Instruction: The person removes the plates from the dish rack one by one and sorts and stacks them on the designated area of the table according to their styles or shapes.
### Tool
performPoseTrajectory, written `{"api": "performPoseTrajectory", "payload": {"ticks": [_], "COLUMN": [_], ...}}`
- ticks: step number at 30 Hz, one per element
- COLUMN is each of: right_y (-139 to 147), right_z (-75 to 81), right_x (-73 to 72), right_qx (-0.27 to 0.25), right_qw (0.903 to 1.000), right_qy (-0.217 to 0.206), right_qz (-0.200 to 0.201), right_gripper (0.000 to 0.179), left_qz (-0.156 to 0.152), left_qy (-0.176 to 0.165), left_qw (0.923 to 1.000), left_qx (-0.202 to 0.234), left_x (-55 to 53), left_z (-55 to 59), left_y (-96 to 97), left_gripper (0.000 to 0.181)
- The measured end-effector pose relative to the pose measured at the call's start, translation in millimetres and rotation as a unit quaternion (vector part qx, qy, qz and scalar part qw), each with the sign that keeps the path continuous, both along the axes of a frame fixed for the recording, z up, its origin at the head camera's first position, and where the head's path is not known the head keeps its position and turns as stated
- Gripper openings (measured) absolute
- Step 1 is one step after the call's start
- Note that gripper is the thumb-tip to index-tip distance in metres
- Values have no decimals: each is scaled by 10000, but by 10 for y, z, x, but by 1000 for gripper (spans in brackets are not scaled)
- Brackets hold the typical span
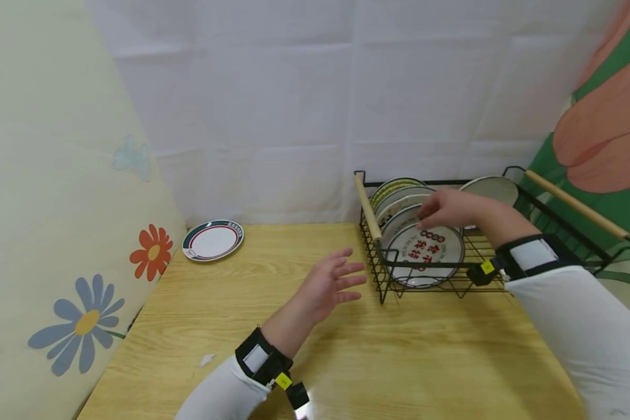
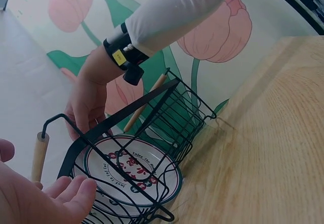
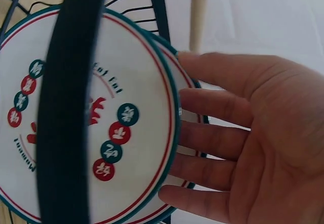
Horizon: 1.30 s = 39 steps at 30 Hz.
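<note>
My right hand (image 1: 454, 211) is over the black wire dish rack (image 1: 420, 265), at the top edge of a standing white plate (image 1: 443, 252) with red and green print and a dark green rim. In the right wrist view its fingers (image 3: 212, 139) extend fairly straight at that plate's rim, with the fingertips overlapping a second plate (image 3: 190, 117) just behind. Several more plates stand in a row behind, a green-patterned one (image 1: 391, 189) at the back. My left hand (image 1: 326, 287) hovers over the table left of the rack, fingers spread and holding nothing.
A round plate (image 1: 212, 240) with a dark rim lies at the table's back left. A pale dish (image 1: 493, 188) leans in the rack's back right. Wooden handles (image 1: 368, 210) top both rack ends. White cloth (image 1: 262, 116) hangs behind; flowered panels flank the wooden table (image 1: 199, 303).
</note>
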State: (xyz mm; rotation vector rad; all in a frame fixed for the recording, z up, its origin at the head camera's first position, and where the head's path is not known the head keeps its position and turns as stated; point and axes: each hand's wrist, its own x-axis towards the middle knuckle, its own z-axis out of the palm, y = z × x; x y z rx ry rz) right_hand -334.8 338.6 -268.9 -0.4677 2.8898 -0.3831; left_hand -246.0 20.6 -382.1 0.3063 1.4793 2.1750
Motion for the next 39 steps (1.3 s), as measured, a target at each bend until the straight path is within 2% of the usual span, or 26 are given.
{"api": "performPoseTrajectory", "payload": {"ticks": [7, 19, 30, 39], "right_y": [-4, -14, 27, 60], "right_z": [-68, -60, -96, -90], "right_x": [-17, -12, -40, -49], "right_qx": [401, 731, 859, 942], "right_qw": [9989, 9963, 9946, 9931], "right_qy": [248, 412, 545, 656], "right_qz": [54, 201, 228, 252], "right_gripper": [26, 14, 10, 13], "left_qz": [28, 11, -122, -147], "left_qy": [-45, -98, -230, -464], "left_qw": [10000, 9999, 9992, 9978], "left_qx": [-16, 79, 298, 459], "left_x": [14, 19, 36, 61], "left_z": [-24, -47, -44, -37], "left_y": [3, 19, 10, 45], "left_gripper": [56, 55, 57, 59]}}
